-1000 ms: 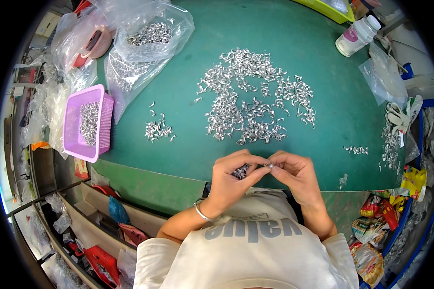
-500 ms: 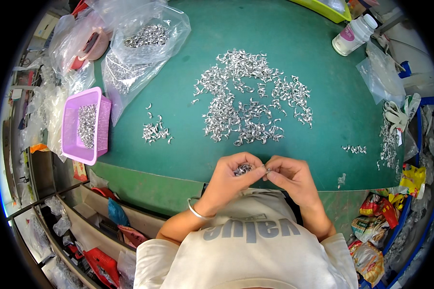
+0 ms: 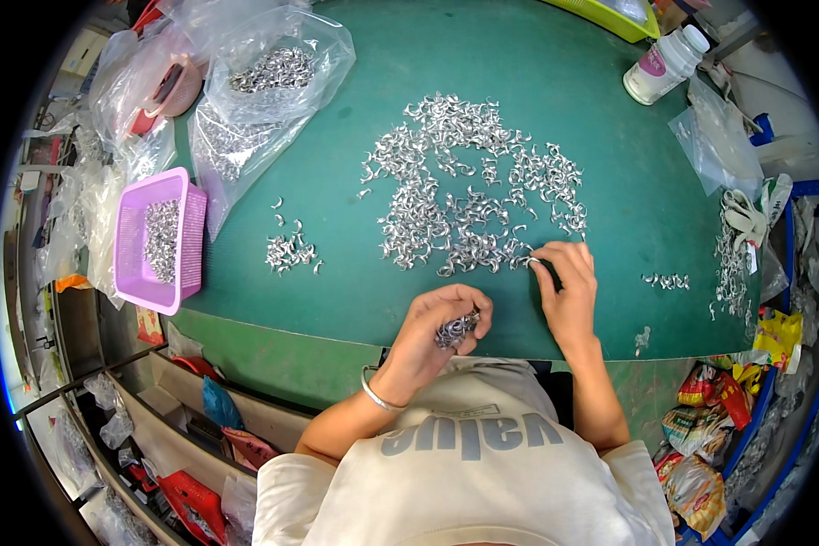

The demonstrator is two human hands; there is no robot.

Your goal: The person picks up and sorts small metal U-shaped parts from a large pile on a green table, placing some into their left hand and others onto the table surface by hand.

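My left hand (image 3: 439, 329) is cupped at the table's near edge, its fingers curled round a handful of small curved silvery metal pieces (image 3: 456, 331). Farther right, my right hand (image 3: 566, 284) reaches over the green table (image 3: 355, 300), thumb and forefinger pinched on one small curved metal piece (image 3: 526, 261) at the near right rim of a large spread pile (image 3: 414, 218) of the same pieces. A smaller heap (image 3: 289, 252) lies left of the pile. A short row of pieces (image 3: 666, 281) lies to the right.
On the left stands a purple basket (image 3: 194, 238) holding metal pieces. Behind it lies a clear plastic bag (image 3: 323, 68) with more of them. A white bottle (image 3: 666, 64) stands at the far right. Metal pieces and a glove (image 3: 744, 220) lie by the right edge.
My hands have parted. The right one has moved away to the right and forward to the pile's rim. My left hand has turned, showing more of the pieces in its palm.
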